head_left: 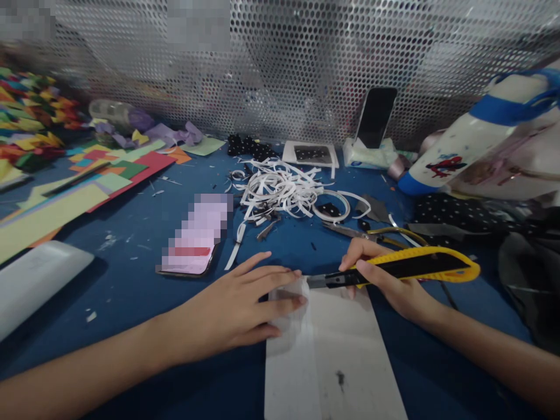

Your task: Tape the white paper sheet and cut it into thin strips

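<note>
In my right hand [389,286] is a yellow and black utility knife [420,265], its blade out and pointing left. The blade touches the far end of a white board [350,344], at the edge of a thin whitish strip [291,332] along the board's left side. My left hand [249,303] lies on that strip with fingers spread, the fingertips just left of the blade. Whether the strip is paper or cloth I cannot tell. A dark smudge marks the board nearer to me.
Curled white paper strips [280,189] lie behind the board, with scissors [371,232] to their right. A phone [192,239] lies left; another phone [377,116] stands upright at the back. Coloured paper [74,198] covers the left. A bottle [468,137] leans at right.
</note>
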Motion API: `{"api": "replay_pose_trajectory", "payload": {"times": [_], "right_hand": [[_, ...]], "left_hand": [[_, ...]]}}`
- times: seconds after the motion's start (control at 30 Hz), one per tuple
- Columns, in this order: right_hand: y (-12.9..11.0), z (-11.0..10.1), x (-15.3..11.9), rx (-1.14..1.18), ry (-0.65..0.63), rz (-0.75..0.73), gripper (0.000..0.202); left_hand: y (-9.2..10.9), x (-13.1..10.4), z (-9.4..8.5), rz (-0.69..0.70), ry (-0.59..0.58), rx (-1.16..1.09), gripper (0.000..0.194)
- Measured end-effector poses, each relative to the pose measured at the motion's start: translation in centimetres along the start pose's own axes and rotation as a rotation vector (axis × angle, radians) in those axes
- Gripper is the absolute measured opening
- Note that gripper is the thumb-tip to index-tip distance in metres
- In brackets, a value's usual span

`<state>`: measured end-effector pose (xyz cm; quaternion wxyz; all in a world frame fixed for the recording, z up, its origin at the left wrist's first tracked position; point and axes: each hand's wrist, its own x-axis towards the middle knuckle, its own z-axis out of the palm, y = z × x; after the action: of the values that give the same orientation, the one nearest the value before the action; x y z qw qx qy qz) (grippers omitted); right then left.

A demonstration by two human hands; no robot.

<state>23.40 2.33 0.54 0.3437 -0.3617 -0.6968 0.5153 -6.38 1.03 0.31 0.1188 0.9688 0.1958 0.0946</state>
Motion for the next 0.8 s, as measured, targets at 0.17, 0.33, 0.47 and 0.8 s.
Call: {"api": "replay_pose_trajectory", "payload": {"times": [0.17, 0.33, 0.47, 0.8], "right_hand": [[0.2, -0.05, -0.07, 0.014, -0.008, -0.001, 0.027], [0.48, -0.04, -0.11, 0.121, -0.034, 0.005, 0.026], [0.47, 0.03, -0.18, 0.156, -0.061, -0.004, 0.024], [0.18, 0.05, -0.71, 0.199, -0.198, 0.019, 0.026]], "left_hand": [[-0.1, 0.09, 0.02, 0.002, 0.003, -0.001, 0.048], [-0.13, 0.08, 0.14, 0.003, 0.026, 0.015, 0.056], [-0.17, 0.1, 0.22, 0.0, 0.047, 0.023, 0.059], [-0.18, 0.12, -0.07, 0.019, 0.051, 0.015, 0.052]]}}
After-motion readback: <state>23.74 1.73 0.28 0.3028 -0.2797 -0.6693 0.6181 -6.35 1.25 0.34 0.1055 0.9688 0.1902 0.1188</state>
